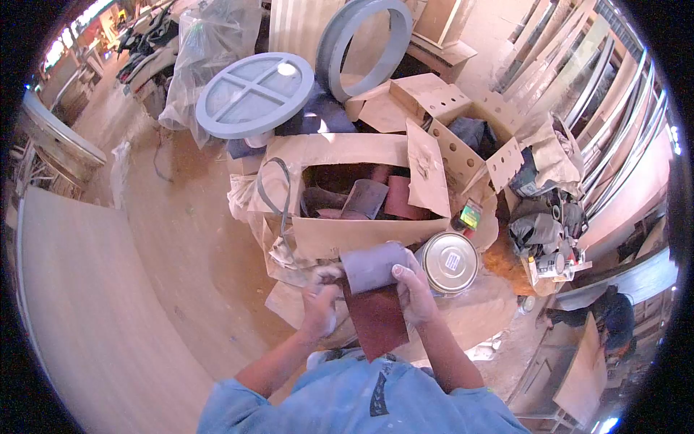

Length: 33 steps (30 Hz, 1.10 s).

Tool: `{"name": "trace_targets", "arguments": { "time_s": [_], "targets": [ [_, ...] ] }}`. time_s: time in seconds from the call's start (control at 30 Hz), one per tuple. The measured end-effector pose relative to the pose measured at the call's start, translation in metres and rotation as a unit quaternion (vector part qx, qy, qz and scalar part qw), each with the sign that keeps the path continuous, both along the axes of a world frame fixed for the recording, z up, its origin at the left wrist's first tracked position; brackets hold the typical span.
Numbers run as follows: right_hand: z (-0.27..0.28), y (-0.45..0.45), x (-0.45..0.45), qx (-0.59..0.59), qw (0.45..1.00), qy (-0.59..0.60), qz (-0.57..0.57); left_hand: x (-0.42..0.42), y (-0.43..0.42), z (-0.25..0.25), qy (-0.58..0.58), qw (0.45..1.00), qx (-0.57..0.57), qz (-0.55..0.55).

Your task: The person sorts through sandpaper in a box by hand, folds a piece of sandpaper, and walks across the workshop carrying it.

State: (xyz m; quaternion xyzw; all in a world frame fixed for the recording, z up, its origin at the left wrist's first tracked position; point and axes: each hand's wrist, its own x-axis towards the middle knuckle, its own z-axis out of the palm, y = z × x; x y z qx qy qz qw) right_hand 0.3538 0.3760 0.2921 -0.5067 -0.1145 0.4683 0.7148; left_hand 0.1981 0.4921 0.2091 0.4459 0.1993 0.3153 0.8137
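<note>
Both hands were raised before the torso: left hand (319,307) curled inward, right hand (416,293) thumb uppermost. Left fingertips blurred; their contact, and that grip, could not be told. Right fingers partly hidden behind sheet (376,307). Right hand was pinched closed on sheet's right edge; sheet hung between hands, near box (354,236).

Light is bright and hazy, burning to white at the upper-left edge; a glare spot sits on the round grey panel (255,96); shadow fills the cardboard box (361,235); fisheye distortion bends the pale board (87,304); corners go black.
</note>
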Motion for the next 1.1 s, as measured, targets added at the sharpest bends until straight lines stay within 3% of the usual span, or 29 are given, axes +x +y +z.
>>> {"name": "trace_targets", "arguments": {
  "time_s": [0.03,0.1,0.17,0.2,0.23,0.27,0.47,0.5,0.6,0.67,0.7,0.77,0.8,0.83,0.87,0.9,0.97,1.0,1.07,1.1],
  "targets": [
    [0.001,0.005,0.001,0.032,0.999,-0.004,-0.040,0.004,0.000,0.004,-0.080,0.987,-0.136,0.040],
    [0.005,0.009,0.007,0.039,0.998,-0.025,-0.044,0.009,0.005,0.009,-0.034,0.988,-0.145,0.051],
    [0.000,0.011,0.013,0.045,0.997,-0.043,-0.047,0.012,0.004,0.008,-0.024,0.984,-0.171,-0.048],
    [-0.008,0.008,0.017,-0.004,0.983,-0.182,0.027,0.009,0.003,0.007,-0.022,0.983,-0.178,-0.045],
    [-0.017,0.008,0.020,-0.049,0.942,-0.317,0.102,0.007,0.004,0.007,0.001,0.961,-0.263,-0.091],
    [-0.024,0.009,0.022,-0.064,0.936,-0.311,0.150,0.006,0.006,0.007,0.022,0.929,-0.344,-0.136],
    [-0.029,0.029,0.011,-0.001,0.890,-0.417,0.188,0.007,0.021,0.015,0.054,0.925,-0.360,-0.109],
    [-0.030,0.032,0.012,0.012,0.870,-0.449,0.202,0.005,0.023,0.010,0.054,0.925,-0.362,-0.107],
    [-0.028,0.041,0.013,-0.041,0.896,-0.395,0.198,-0.001,0.030,0.003,0.087,0.944,-0.297,-0.115],
    [-0.022,0.050,0.015,-0.092,0.910,-0.354,0.195,-0.001,0.046,0.022,0.147,0.982,-0.072,-0.089],
    [-0.020,0.056,0.019,-0.079,0.891,-0.393,0.213,-0.001,0.050,0.014,0.149,0.982,-0.074,-0.087],
    [-0.015,0.064,0.022,-0.069,0.870,-0.429,0.231,-0.001,0.055,-0.005,-0.014,0.985,-0.166,-0.044],
    [-0.012,0.069,0.023,-0.044,0.830,-0.493,0.257,0.001,0.059,0.005,-0.014,0.985,-0.168,-0.045],
    [-0.009,0.074,0.026,-0.019,0.784,-0.554,0.280,0.003,0.066,0.026,0.037,0.968,-0.243,-0.041],
    [-0.006,0.077,0.028,-0.021,0.784,-0.554,0.278,0.005,0.071,0.036,0.089,0.944,-0.316,-0.037],
    [-0.004,0.081,0.031,-0.015,0.800,-0.534,0.273,0.005,0.074,0.028,0.090,0.944,-0.316,-0.040],
    [-0.004,0.088,0.044,-0.012,0.817,-0.512,0.265,0.001,0.083,0.003,0.091,0.980,-0.178,0.008],
    [-0.008,0.090,0.058,-0.048,0.823,-0.517,0.228,0.001,0.088,0.003,0.093,0.979,-0.179,0.004],
    [-0.025,0.101,0.083,-0.086,0.828,-0.521,0.189,0.009,0.107,0.006,0.076,0.994,-0.065,0.051],
    [-0.040,0.107,0.096,-0.118,0.795,-0.580,0.132,0.014,0.116,0.008,0.076,0.994,-0.066,0.048]
  ]
}}
